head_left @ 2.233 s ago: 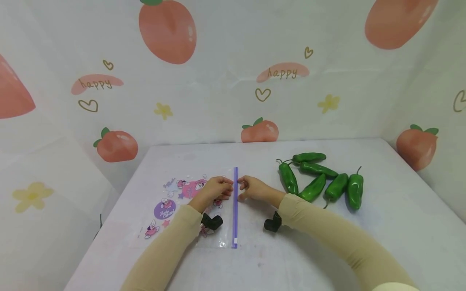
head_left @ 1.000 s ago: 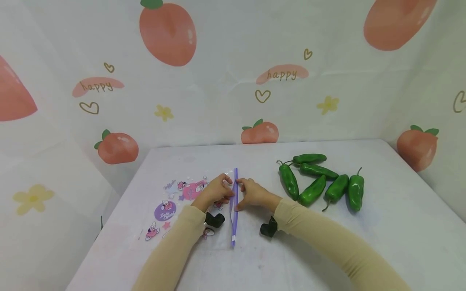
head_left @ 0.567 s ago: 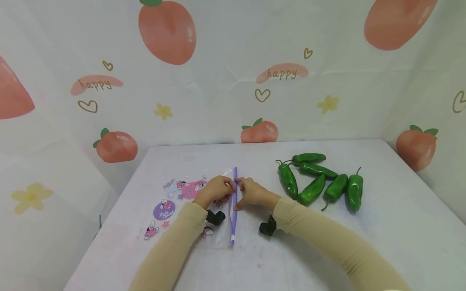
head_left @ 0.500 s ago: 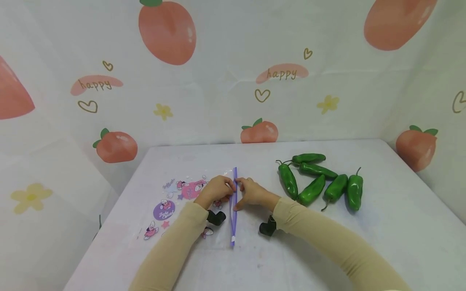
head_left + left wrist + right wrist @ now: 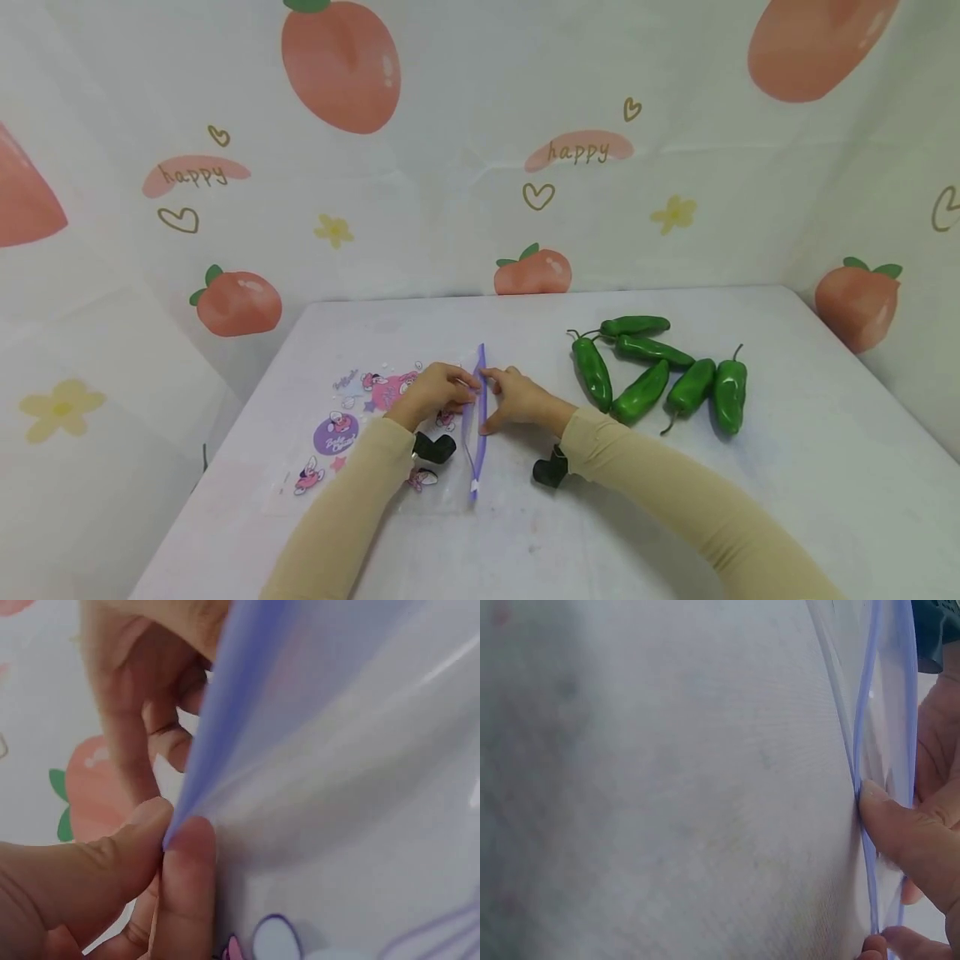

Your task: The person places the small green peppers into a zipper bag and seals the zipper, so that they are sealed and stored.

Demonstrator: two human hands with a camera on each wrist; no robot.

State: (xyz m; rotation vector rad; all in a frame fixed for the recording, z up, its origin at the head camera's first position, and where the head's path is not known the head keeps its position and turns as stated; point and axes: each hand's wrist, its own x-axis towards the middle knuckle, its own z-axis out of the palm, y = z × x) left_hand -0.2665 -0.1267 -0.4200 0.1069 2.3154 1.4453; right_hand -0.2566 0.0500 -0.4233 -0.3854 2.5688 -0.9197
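A clear zip bag [image 5: 336, 433] with pink and purple prints lies flat on the left of the table, its purple zip strip [image 5: 482, 450] facing right. My left hand [image 5: 435, 393] pinches one lip of the bag's mouth; in the left wrist view its thumb [image 5: 139, 832] and a finger meet on the purple edge [image 5: 217, 727]. My right hand [image 5: 525, 402] holds the opposite lip, its thumb [image 5: 900, 825] on the purple edge in the right wrist view. Between the hands the lips stand apart in a narrow gap. A white slider [image 5: 474, 486] sits at the near end.
Several green peppers [image 5: 640, 392] lie to the right of my right hand, some touching. A black wrist mount [image 5: 435, 448] sits at my left wrist and another mount [image 5: 551, 468] at my right. A printed cloth backdrop [image 5: 450, 167] rises behind the table.
The zip strip lay flat with its lips together at first. Both hands have since taken hold of the lips, and my left hand has drawn its lip leftward, widening the gap.
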